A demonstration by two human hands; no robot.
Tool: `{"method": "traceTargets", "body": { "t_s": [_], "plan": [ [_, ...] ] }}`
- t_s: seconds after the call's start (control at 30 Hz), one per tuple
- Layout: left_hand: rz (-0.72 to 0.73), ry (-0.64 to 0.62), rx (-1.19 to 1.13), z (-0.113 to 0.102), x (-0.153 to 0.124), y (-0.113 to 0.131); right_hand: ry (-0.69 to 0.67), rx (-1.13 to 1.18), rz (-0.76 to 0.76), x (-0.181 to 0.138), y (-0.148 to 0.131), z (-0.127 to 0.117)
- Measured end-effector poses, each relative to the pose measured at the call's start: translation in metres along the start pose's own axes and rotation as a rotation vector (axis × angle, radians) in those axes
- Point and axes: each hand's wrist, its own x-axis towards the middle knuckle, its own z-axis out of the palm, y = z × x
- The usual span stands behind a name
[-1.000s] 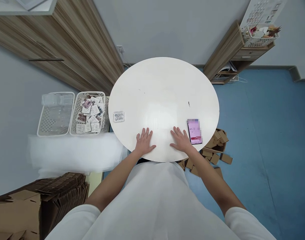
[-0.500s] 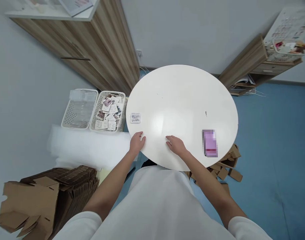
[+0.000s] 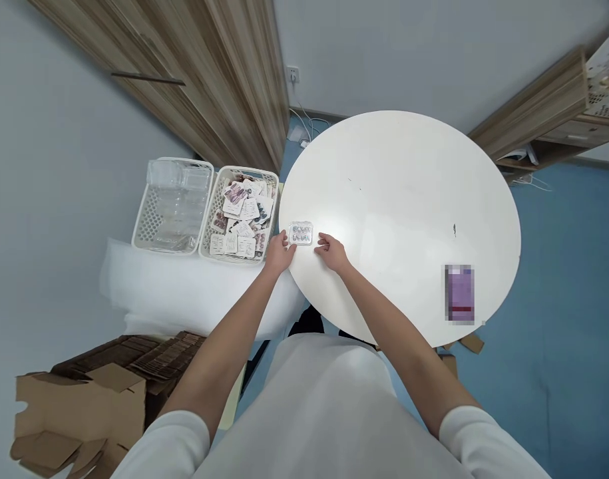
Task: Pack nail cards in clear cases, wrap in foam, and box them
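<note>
On the left side of the white round table (image 3: 399,166) lies a small clear plastic case (image 3: 301,233) with rows of small shiny pieces in it, too small to name for certain. My left hand (image 3: 279,254) is at the case's lower left corner, thumb and fingers apart; I cannot tell whether it touches the case. Just to the right of the case is my right hand (image 3: 333,253), fingers bent and slightly apart, with a small gap between them and the case. Neither hand holds anything that I can see.
Left of the table stand a basket of printed cards (image 3: 240,256) and a basket of clear plastic boxes (image 3: 139,233). White wrapping sheet (image 3: 194,286) lies before them, flattened cardboard (image 3: 79,412) nearer me. A blurred purple item (image 3: 460,293) is on the table's right.
My view has shifted left, so the table appears farther right. Both hands have moved forward to the plastic case, one on either side of it.
</note>
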Motion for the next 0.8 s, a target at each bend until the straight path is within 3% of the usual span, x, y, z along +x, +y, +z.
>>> {"method": "traceTargets", "body": {
  "t_s": [0.27, 0.57, 0.8],
  "plan": [
    [0.004, 0.015, -0.063, 0.002, 0.002, -0.006, 0.059, -0.034, -0.029, 0.003, -0.006, 0.015],
    [-0.079, 0.058, -0.376, 0.002, -0.005, 0.001, 0.121, 0.308, 0.094, -0.006, -0.003, 0.018],
    [0.002, 0.015, -0.497, 0.016, -0.031, 0.02, 0.286, 0.371, 0.094, -0.033, 0.009, 0.0]
  ]
}}
